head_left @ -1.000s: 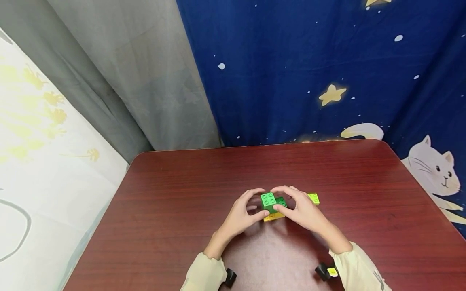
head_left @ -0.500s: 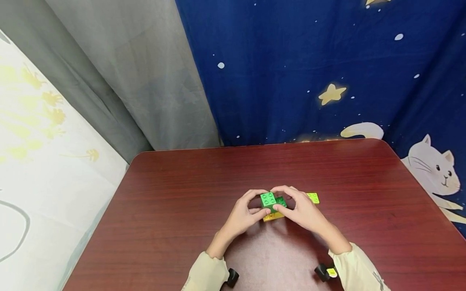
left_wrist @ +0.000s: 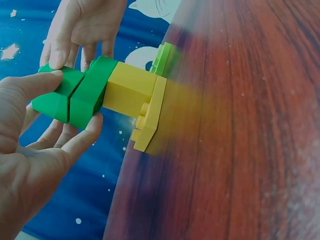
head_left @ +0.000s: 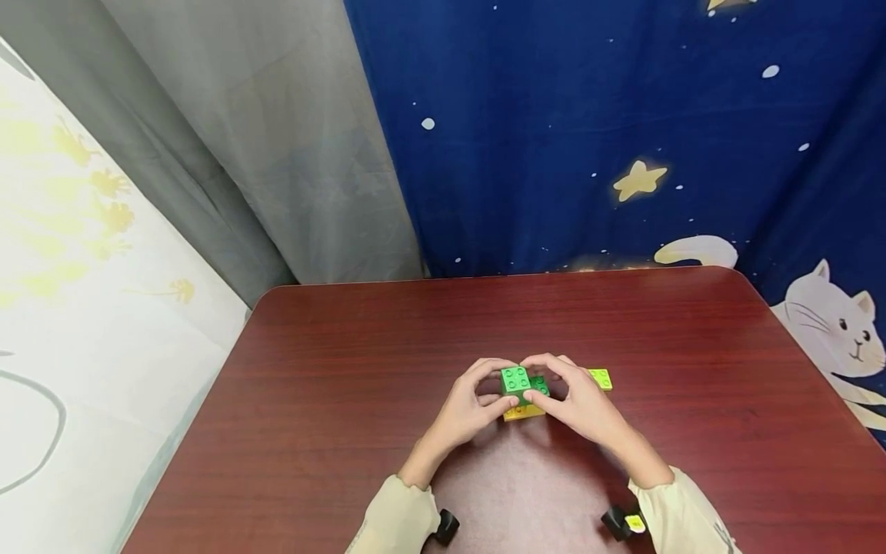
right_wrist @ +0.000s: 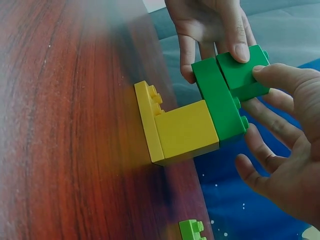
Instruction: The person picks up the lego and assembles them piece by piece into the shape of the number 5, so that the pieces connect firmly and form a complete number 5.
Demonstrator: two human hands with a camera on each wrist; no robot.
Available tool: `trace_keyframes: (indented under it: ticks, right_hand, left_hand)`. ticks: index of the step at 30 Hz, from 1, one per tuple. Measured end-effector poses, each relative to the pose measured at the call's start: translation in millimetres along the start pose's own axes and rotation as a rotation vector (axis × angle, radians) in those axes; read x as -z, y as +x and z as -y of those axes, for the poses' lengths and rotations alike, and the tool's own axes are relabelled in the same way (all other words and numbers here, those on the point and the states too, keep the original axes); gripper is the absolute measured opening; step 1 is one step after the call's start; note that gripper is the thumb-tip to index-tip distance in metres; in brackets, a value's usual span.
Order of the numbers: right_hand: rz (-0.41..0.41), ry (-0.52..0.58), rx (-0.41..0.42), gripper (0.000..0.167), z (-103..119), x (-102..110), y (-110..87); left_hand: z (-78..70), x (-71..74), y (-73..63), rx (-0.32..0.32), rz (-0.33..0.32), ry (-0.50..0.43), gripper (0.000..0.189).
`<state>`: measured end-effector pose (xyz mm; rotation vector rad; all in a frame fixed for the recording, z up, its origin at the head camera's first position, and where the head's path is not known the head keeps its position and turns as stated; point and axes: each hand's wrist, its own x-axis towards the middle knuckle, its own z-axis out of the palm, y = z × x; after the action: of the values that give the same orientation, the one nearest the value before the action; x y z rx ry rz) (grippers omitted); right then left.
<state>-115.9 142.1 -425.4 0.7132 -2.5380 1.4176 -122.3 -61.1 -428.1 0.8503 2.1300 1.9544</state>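
Note:
A stack of toy building bricks stands on the table between my hands. Its base is a thin yellow plate [head_left: 524, 413], with a yellow brick [right_wrist: 185, 131] on one end. Across that lies a longer green brick [right_wrist: 217, 100]. On top sits a square green brick [head_left: 515, 378], a thin dark line showing between the two green pieces. My left hand [head_left: 460, 408] pinches the square brick from the left, thumb in front and index finger behind. From the right, my right hand [head_left: 584, 404] pinches the same brick, its thumb beside the left thumb.
A lime-green plate [head_left: 601, 378] lies on the table just beyond my right hand. The reddish-brown table [head_left: 346, 369] has its far edge against grey and blue curtains [head_left: 554, 138]. Black straps with small devices [head_left: 447, 528] are worn at my wrists.
The head view has shifted slightly. My left fingers have drawn a little closer to the square green brick. The stack and my right hand stay nearly still.

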Motion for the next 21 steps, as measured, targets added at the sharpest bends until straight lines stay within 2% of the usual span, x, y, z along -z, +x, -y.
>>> trace_keyframes:
  ticks: [5,7,9,14,21]
  right_hand:
    - [-0.012,0.006,0.001,0.034,16.9,4.6,0.7]
    - [-0.009,0.012,0.002,0.033,23.6,6.4,1.3]
    - [-0.004,0.020,-0.006,0.032,30.9,8.2,1.7]
    - [0.001,0.042,-0.005,0.033,31.0,6.6,1.7]
    - [0.034,0.214,-0.002,0.032,23.9,2.2,2.4]
  left_hand:
    - [1.7,-0.6,1.5,-0.019,-0.010,-0.004,0.038]
    - [-7.3,0.1,1.4,-0.010,-0.005,-0.006,0.037]
    - [-9.1,1.5,1.6,-0.007,0.001,-0.005,0.036]
    - [-8.5,3.6,3.1,-0.018,0.006,-0.012,0.036]
    - [-6.4,3.7,2.7,0.041,0.006,-0.062,0.037]
